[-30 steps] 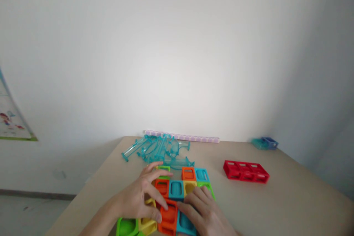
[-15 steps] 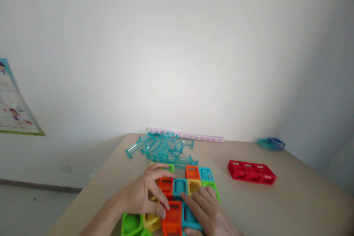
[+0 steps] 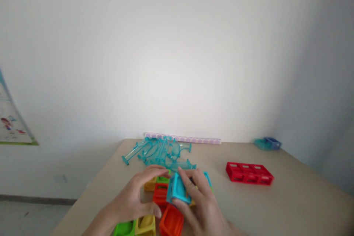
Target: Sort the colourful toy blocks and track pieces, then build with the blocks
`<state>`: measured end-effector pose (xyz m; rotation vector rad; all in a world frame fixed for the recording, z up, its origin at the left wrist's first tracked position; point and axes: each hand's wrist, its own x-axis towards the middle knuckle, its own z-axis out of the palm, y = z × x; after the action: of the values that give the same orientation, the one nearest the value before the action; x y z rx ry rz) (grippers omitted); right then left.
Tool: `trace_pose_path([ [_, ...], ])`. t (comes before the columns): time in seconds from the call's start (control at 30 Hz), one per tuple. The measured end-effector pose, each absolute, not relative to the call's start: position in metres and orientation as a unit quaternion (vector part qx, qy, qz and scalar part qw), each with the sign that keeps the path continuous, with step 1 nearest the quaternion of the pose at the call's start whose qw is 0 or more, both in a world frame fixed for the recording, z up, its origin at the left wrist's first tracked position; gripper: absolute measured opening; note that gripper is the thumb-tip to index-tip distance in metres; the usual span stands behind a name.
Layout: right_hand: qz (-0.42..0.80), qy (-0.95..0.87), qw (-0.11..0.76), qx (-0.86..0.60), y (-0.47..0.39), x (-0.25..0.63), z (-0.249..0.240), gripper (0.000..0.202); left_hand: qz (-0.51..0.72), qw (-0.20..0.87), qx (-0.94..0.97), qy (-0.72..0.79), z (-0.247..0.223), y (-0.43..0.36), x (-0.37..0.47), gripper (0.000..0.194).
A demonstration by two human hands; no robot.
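Note:
My right hand (image 3: pixel 203 202) grips a light blue hollow cube block (image 3: pixel 177 188), tilted and raised above the other blocks. To its left, my left hand (image 3: pixel 132 197) curves with thumb and fingers apart and nothing plainly between them. An orange block (image 3: pixel 172 221) stands tilted below the blue one. Beyond the left thumb sits a red-orange block (image 3: pixel 160 193), with a green block (image 3: pixel 163 179) behind it. Nearer me are a yellow block (image 3: pixel 145 225) and a green block (image 3: pixel 125 228). My right hand hides much of the blocks on that side.
Clear teal track pieces (image 3: pixel 160 151) lie piled at the back of the table (image 3: pixel 210 155). Behind them a purple-patterned strip (image 3: pixel 184 138) runs along the wall. A red three-cell block (image 3: pixel 249 173) lies to the right, and blue pieces (image 3: pixel 268 143) lie in the far right corner.
The light blue block has been lifted and tilted away from the others by my right hand. My left hand has drawn slightly left, off the orange block, which now leans.

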<state>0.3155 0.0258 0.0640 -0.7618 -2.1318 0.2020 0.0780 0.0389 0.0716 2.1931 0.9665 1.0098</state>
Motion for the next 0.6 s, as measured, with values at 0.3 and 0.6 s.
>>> trace_pose_path([
  [0.3,0.154,-0.884,0.294,-0.329,0.055,0.295,0.106,0.024,0.446,0.312,0.701,0.461,0.057,0.044,0.072,0.022],
  [0.6,0.099,-0.927,0.130,-0.337,0.075,0.310,0.082,0.024,0.397,0.381,0.706,0.447,0.051,0.047,0.070,0.038],
])
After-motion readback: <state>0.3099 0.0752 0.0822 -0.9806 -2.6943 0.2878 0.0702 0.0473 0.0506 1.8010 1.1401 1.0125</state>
